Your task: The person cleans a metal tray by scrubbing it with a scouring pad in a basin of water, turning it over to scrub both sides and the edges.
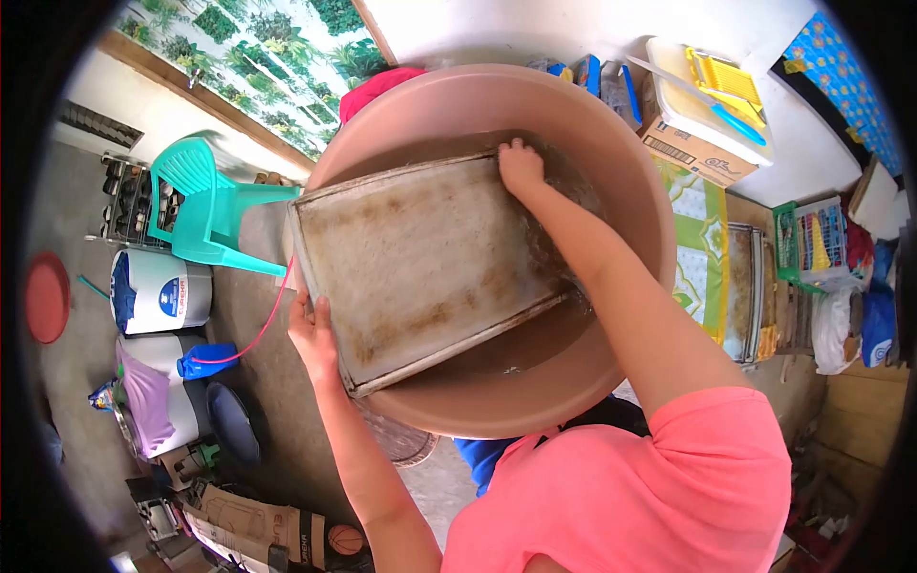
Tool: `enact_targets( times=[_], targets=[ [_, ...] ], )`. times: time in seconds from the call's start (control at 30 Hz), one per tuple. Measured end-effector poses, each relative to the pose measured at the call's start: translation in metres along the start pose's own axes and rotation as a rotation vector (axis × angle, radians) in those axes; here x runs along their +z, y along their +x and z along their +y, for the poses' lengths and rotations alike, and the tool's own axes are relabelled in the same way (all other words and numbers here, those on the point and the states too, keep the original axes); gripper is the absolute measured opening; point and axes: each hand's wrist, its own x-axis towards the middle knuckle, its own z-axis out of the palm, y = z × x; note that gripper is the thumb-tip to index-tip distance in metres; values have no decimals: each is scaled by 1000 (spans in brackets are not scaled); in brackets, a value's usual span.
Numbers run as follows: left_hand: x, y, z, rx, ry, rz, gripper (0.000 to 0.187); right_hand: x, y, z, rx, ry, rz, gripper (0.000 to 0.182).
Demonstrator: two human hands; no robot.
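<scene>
A flat rectangular metal tray (420, 267), greyish with brown stains and a raised rim, lies tilted across a large round brown basin (487, 91). Murky water (511, 358) fills the basin's lower part, and the tray's right end dips into it. My left hand (313, 329) grips the tray's left edge, thumb on the face and fingers around the outer side. At the tray's far right corner, my right hand (521, 164) has its fingers curled over the rim.
A green plastic chair (215, 210) stands left of the basin. A blue dipper (207, 360) and white washing machines (162, 291) are farther left. On the right, a knife (693, 91) lies on a white lid above a cardboard box (697, 153). Another tray (743, 286) rests beyond.
</scene>
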Motion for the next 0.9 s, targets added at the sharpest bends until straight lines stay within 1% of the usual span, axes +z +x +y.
enact_targets(
  times=[0.03, 0.13, 0.2, 0.27, 0.33, 0.37, 0.4, 0.5, 0.6, 0.7, 0.8, 0.9],
  targets=[
    [0, 0, -2, -18, 6, 1, 45, -2, -2, 9, -18, 6, 17, 17],
    [-2, 2, 0, -33, 93, 12, 44, -25, -27, 27, -14, 22, -208, 21],
    [-1, 0, 6, -26, 146, 16, 43, -33, -54, 46, -79, -38, -299, 20],
    [0, 0, 10, -6, 173, 30, 42, -57, -90, 52, -103, -75, -427, 19],
    [1, 4, -5, 80, 135, 55, 42, -74, -124, 57, -165, -152, -601, 18],
    [1, 7, -11, 126, 117, 70, 42, -90, -140, 52, -241, -222, -667, 20],
    [0, 7, -12, 107, 108, 62, 42, -93, -154, 47, -226, -216, -686, 20],
    [-1, 6, -8, 61, 116, 40, 43, -108, -172, 32, -315, -203, -748, 21],
    [0, 5, 0, 66, 144, 38, 45, -109, -158, 29, -168, -137, -737, 19],
    [-1, 5, -2, 90, 126, 28, 45, -89, -134, 33, -152, -93, -538, 18],
    [0, 5, 4, 61, 133, 26, 44, -71, -93, 30, -161, -91, -427, 17],
    [-2, 3, 6, 5, 136, 10, 44, -59, -48, 20, -127, -55, -357, 17]
  ],
)
